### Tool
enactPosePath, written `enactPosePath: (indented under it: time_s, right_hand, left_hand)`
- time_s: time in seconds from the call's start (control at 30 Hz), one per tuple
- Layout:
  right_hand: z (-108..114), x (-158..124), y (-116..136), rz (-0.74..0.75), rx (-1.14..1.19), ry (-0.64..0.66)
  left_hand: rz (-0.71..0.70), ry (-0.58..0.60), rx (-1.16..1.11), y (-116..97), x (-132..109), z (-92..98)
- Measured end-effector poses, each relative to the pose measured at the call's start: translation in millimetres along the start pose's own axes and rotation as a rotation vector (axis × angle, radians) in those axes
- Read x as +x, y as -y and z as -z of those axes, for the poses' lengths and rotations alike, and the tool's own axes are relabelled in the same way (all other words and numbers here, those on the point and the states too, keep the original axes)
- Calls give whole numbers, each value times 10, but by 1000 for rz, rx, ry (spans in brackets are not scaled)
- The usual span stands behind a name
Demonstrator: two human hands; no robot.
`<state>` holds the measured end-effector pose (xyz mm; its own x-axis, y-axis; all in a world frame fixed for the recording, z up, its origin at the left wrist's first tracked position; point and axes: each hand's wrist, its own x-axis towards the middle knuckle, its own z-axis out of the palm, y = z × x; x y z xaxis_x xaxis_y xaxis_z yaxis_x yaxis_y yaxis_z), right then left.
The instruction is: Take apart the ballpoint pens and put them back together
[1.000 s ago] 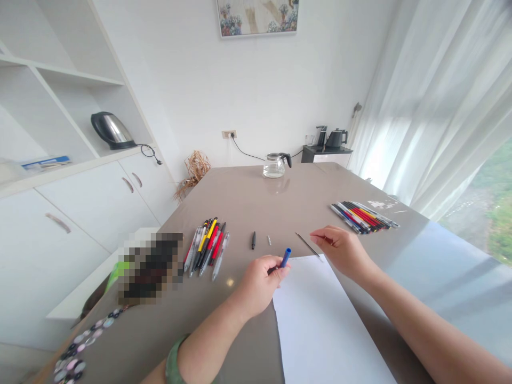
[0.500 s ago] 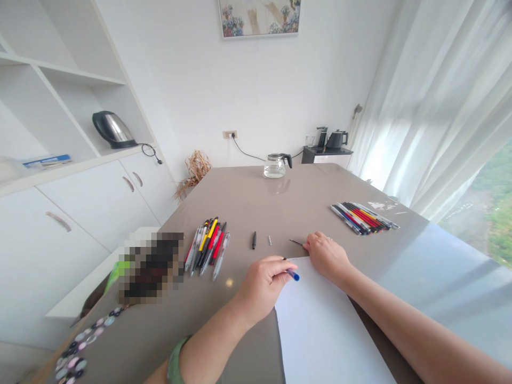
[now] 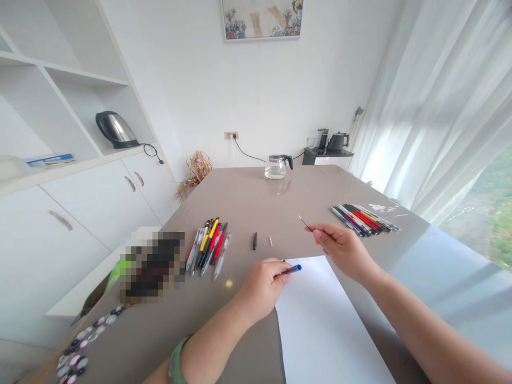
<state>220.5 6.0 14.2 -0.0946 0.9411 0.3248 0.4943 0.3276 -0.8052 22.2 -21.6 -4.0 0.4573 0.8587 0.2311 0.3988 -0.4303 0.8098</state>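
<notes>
Up comes the thin refill (image 3: pixel 303 221), raised in the right hand (image 3: pixel 340 245) since half a second ago! Thumb and fingers pinch it, its pale end slanting out past the fingertips toward the desk's (image 3: pixel 240 200) far edge. Left hand (image 3: pixel 262 290) now: that grip pinches a blue pen barrel (image 3: pixel 295 269), end jutting rightward over the paper's (image 3: pixel 320 314) far end. Left forearm reaches in from the near side, knuckles up; the right stretches in from the near right, its hand beyond the paper's far right corner. And by the desk's far edge, a glass pot (image 3: pixel 276 169) holds clear liquid.
</notes>
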Motion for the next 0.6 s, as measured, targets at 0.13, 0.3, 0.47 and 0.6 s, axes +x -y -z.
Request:
enactPosePath:
  time_s: [0.13, 0.3, 0.47, 0.6]
  right_hand:
    - [5, -159, 212, 76, 509, 0]
    - [-11, -244, 291, 131, 621, 60]
    - [-37, -253, 244, 168, 549, 19]
    - [-54, -270, 252, 183, 433, 78]
  left_hand:
    - [29, 30, 51, -4, 11, 3]
    - [68, 50, 40, 9, 14, -18]
    - [88, 48, 16, 19, 7, -36]
    - [85, 57, 25, 15, 4, -31]
